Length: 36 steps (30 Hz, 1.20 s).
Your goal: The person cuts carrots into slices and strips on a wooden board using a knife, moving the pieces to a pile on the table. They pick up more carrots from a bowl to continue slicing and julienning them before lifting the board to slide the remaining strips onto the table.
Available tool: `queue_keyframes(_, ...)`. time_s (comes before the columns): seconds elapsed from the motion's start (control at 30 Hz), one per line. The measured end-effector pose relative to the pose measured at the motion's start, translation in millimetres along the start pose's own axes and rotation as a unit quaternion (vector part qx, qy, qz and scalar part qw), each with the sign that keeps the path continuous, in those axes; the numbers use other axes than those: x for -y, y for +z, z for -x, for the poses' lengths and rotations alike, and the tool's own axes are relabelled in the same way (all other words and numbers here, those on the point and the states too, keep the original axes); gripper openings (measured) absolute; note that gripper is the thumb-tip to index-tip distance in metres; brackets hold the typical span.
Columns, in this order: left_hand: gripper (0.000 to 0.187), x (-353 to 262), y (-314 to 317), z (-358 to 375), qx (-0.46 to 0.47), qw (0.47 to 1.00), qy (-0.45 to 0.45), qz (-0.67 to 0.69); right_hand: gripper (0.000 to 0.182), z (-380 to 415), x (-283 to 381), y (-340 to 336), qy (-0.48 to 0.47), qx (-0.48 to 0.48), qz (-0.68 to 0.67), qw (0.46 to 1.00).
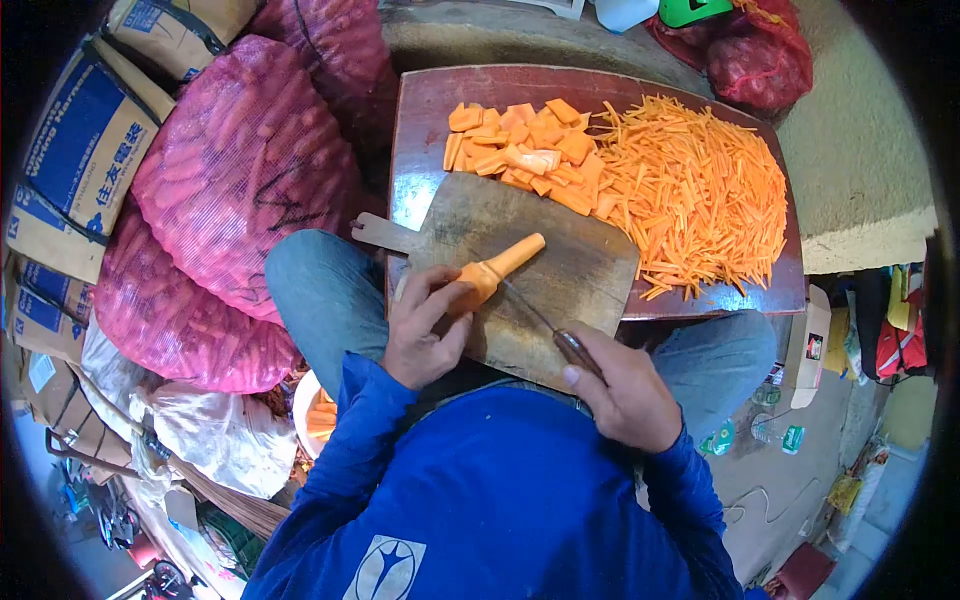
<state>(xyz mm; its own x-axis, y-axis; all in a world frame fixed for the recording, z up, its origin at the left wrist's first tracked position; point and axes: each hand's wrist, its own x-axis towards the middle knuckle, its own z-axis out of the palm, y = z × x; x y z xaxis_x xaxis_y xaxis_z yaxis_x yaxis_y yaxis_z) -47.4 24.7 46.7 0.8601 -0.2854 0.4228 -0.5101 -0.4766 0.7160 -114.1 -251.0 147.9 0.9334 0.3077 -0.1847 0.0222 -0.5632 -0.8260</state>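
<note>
On a worn wooden cutting board lies a peeled carrot, its narrow end pointing up and right. My left hand grips the thick end of it, fingers curled over the top. The knife is in my right hand, wrapped round its dark handle, and the blade tip meets the carrot near its middle. Beyond the board, carrot chunks and slabs are piled on the reddish-brown table. A large heap of thin carrot strips covers the table's right side.
Pink mesh sacks of carrots stand at the left beside cardboard boxes. A white bucket with carrot pieces is by my left elbow. Another red mesh sack sits at the back right. Plastic bottles lie on the floor at right.
</note>
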Motion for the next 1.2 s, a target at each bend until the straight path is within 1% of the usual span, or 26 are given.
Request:
queue_keyframes(0.07, 0.041, -5.4, 1.7, -1.7, 0.009, 1.000, 0.008, -0.010, 0.051, -1.5, 6.6, 6.2, -0.022, -0.001, -0.019, 1.000)
queue_keyframes(0.1, 0.042, -7.2, 3.2, -2.8, 0.011, 0.999, 0.014, -0.029, 0.056, -3.0, 8.1, 7.0, -0.026, 0.016, -0.001, 1.000)
queue_keyframes(0.17, 0.043, -4.8, 4.0, -2.8, 0.009, 0.999, 0.014, -0.047, 0.055, -5.1, 6.4, 13.6, -0.036, 0.009, 0.008, 0.999)
queue_keyframes(0.23, 0.045, 0.9, 4.3, -4.6, 0.012, 0.995, 0.049, -0.084, 0.054, -4.8, 8.1, 16.2, -0.047, 0.003, 0.018, 0.999)
queue_keyframes(0.4, 0.046, 10.1, 5.0, -3.9, 0.003, 0.993, 0.066, -0.098, 0.057, -3.4, 26.8, 9.2, 0.041, 0.064, 0.034, 0.997)
queue_keyframes(0.53, 0.047, 11.4, 6.2, -6.7, -0.003, 0.992, 0.081, -0.096, 0.057, -3.4, 25.6, 16.2, 0.042, 0.065, 0.051, 0.996)
queue_keyframes(0.77, 0.047, 12.9, 7.8, -9.3, -0.003, 0.993, 0.037, -0.110, 0.051, -26.2, 33.2, 17.4, 0.038, 0.071, 0.084, 0.993)
queue_keyframes(0.83, 0.049, 13.6, 7.6, -10.7, 0.012, 0.992, 0.017, -0.121, 0.050, -34.3, 33.0, 16.9, 0.034, 0.070, 0.086, 0.993)
queue_keyframes(0.9, 0.049, 14.8, 8.2, -11.1, 0.008, 0.992, 0.007, -0.124, 0.049, -42.0, 32.3, 17.9, 0.052, 0.081, 0.079, 0.992)
queue_keyframes(1.03, 0.052, 15.2, 9.0, -11.8, -0.010, 0.993, -0.009, -0.121, 0.047, -48.8, 29.9, 17.9, 0.046, 0.071, 0.073, 0.994)
queue_keyframes(1.2, 0.050, 16.0, 8.1, -15.2, -0.023, 0.992, -0.014, -0.126, 0.046, -58.8, 32.4, 19.8, 0.074, 0.075, 0.041, 0.994)
